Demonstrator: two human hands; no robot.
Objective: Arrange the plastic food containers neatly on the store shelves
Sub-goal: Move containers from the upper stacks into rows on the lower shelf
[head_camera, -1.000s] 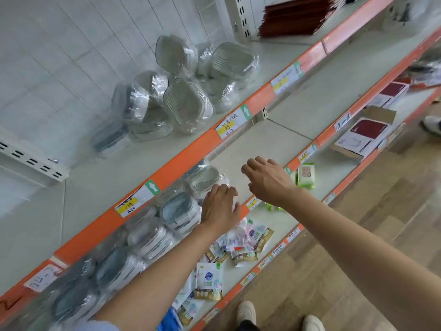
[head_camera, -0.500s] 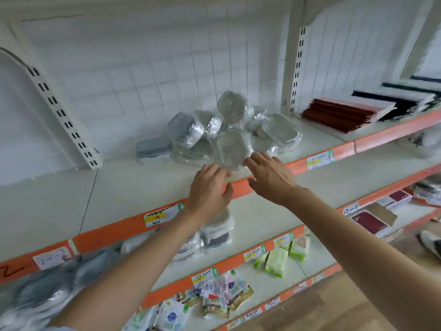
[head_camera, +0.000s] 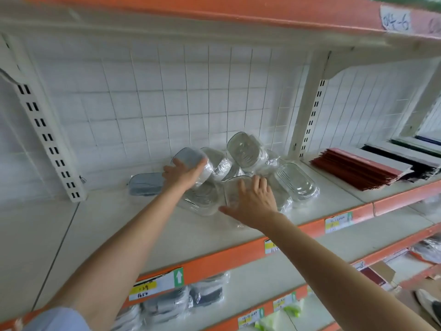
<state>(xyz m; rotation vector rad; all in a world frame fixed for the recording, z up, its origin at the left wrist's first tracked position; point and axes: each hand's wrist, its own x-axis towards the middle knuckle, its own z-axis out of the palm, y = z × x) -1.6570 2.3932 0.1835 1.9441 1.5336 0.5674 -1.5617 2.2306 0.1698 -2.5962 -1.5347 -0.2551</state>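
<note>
Left hand [head_camera: 182, 174] gripping a blue-lidded container [head_camera: 191, 158] atop the pile [head_camera: 238, 173] on the shelf [head_camera: 148, 225]; right hand [head_camera: 253, 201] spread flat, fingers straight, pressing a clear wrapped container [head_camera: 232, 191] at the pile's front.

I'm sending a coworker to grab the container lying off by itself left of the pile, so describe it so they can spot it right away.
Look at the shelf at hand height, backed by white wire grid. Left of the heap of clear wrapped containers and the left hand, one blue-grey container lies flat by the back wall. Its neighbours are heaped together and tilted.
</note>
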